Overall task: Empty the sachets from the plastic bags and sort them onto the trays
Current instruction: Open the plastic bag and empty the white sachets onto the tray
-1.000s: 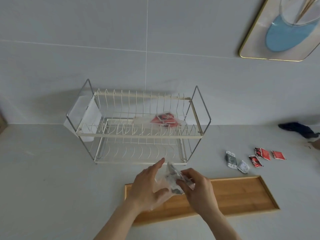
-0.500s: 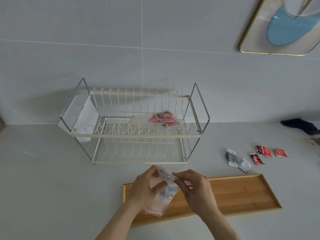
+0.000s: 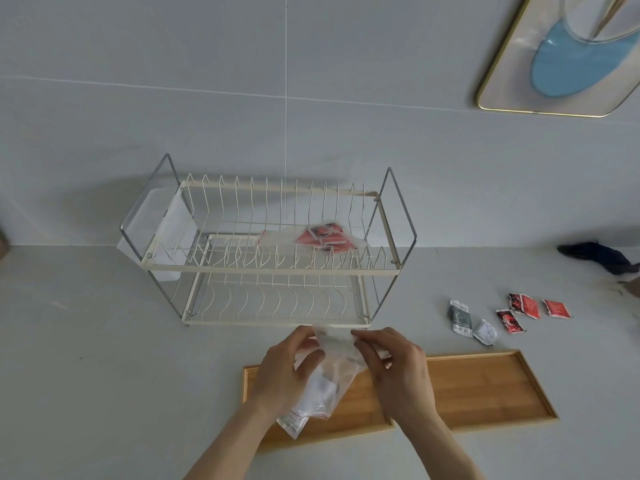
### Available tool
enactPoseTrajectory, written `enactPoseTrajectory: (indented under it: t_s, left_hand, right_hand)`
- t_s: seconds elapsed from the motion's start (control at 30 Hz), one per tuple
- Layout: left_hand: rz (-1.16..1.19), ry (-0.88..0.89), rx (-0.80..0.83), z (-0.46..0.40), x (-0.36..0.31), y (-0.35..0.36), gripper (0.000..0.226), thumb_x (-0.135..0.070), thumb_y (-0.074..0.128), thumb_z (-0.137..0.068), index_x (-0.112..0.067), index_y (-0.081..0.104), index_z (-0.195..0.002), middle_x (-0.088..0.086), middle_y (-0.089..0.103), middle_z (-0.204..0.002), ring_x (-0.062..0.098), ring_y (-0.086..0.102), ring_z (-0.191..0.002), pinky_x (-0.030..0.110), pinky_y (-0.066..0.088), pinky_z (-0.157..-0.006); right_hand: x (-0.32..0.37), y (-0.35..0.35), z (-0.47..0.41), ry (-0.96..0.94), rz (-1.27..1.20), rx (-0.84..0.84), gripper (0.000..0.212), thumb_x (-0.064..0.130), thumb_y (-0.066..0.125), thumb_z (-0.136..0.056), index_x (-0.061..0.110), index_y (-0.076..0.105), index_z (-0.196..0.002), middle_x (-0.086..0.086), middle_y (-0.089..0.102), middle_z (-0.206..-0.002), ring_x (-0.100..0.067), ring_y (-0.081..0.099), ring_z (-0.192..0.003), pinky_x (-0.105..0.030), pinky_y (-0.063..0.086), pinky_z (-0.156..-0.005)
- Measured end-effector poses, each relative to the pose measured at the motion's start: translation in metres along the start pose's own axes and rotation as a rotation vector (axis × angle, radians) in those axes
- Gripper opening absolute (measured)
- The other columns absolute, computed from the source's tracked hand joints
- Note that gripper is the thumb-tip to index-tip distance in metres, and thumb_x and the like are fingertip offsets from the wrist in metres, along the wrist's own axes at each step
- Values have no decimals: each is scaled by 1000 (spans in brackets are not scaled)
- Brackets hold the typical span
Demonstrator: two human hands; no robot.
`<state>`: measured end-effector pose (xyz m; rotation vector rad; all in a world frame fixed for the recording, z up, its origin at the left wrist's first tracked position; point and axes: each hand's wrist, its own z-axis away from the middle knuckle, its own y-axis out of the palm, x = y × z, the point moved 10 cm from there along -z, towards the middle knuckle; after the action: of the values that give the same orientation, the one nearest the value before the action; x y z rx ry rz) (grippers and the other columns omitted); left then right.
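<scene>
My left hand point(image 3: 289, 370) is curled around the left side of a clear plastic bag point(image 3: 325, 379), thumb in front and fingers behind its upper edge. The bag hangs between my two hands above the left end of the wooden tray point(image 3: 485, 389), its top bunched at my fingertips and its lower end drooping down past my left wrist; pale sachets show through the film, though I cannot count them. My right hand point(image 3: 398, 372) pinches the bag's top right edge, fingers closed on the film, the back of the hand facing up.

Behind my hands stands the two-tier wire dish rack point(image 3: 270, 258), and on its upper shelf lies a second bag with red sachets point(image 3: 323, 235) inside. To the right, on the counter point(image 3: 86, 358) beyond the tray's far edge, grey-and-white sachets point(image 3: 465, 318) lie just beside loose red sachets point(image 3: 530, 308). A dark cloth point(image 3: 599, 258) sits further right near the wall.

Compared with half a second ago, the bag hangs longer and lower below my left hand, and my fingertips sit closer together at its mouth. A second ago it was crumpled up small between my palms.
</scene>
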<state>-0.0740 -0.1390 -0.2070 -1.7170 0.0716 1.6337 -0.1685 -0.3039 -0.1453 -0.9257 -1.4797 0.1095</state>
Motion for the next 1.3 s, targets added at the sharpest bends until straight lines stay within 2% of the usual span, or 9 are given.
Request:
enactPoseTrajectory:
  t_s: [0.17,0.37,0.47,0.6,0.7,0.8,0.93,1.2,1.3]
  left_hand:
    - [12,7,31,3,1,3,31,-39,62,-94,-39,57,-125,-22,70,-117,-5,61,-115,26,51,-100]
    - [18,3,50,3,-5,8,21,-40,65,-92,-46,60,-111,-29,68,-112,-15,61,-106,9,47,-87]
    - [56,12,5,0,-8,5,9,-33,63,-95,-40,67,-101,-28,71,-102,-13,64,-100,6,49,-81]
    - [106,22,-1,-2,-12,9,8,-42,59,-95,-40,66,-99,-26,71,-103,-6,66,-102,19,54,-89]
    - [128,-29,27,-2,-11,12,31,-54,54,-87,-53,53,-118,-28,60,-127,-7,54,-119,24,45,-100]
    - [97,-112,208,1,-2,34,68,-51,61,-78,-51,36,-141,-22,41,-149,4,39,-136,29,36,-106]
    - [-170,-131,362,4,14,57,92,-48,73,-78,-47,18,-152,-18,33,-155,11,35,-142,31,35,-110]
    - [-334,-71,265,-1,18,79,52,-44,62,-91,-44,42,-139,-15,62,-132,10,62,-112,31,55,-91]
    - [-314,-75,241,2,26,80,53,-42,59,-95,-43,40,-145,-15,57,-140,11,58,-123,26,50,-98]
  right_hand:
    - [4,0,3,-20,32,12,18,16,76,-89,30,81,-98,21,73,-92,1,70,-87,-13,51,-73]
    - [-4,-3,3,76,15,14,16,14,75,-88,30,76,-90,24,75,-87,7,69,-89,-11,51,-78]
    - [-10,3,5,115,-17,80,17,15,72,-90,32,71,-89,24,75,-88,1,71,-87,-21,58,-81]
    - [-16,-5,3,165,-45,29,17,15,72,-90,30,68,-85,17,75,-84,-6,72,-80,-32,61,-77]
    - [-18,-8,1,168,-49,34,17,14,71,-91,29,65,-84,12,74,-81,-11,72,-76,-35,61,-73]
    - [-24,-8,-2,208,-41,75,19,14,67,-93,30,63,-84,9,75,-83,-12,73,-74,-33,59,-69]
    - [-33,-15,-7,282,-73,76,17,12,62,-96,26,61,-85,3,76,-84,-13,73,-68,-36,59,-66]
    - [-53,-31,-1,423,-202,53,6,19,69,-93,22,65,-97,6,77,-90,-13,72,-71,-25,52,-67]
    - [-62,-16,8,423,-211,223,40,33,81,-84,36,63,-120,17,72,-110,4,68,-96,-16,55,-77]
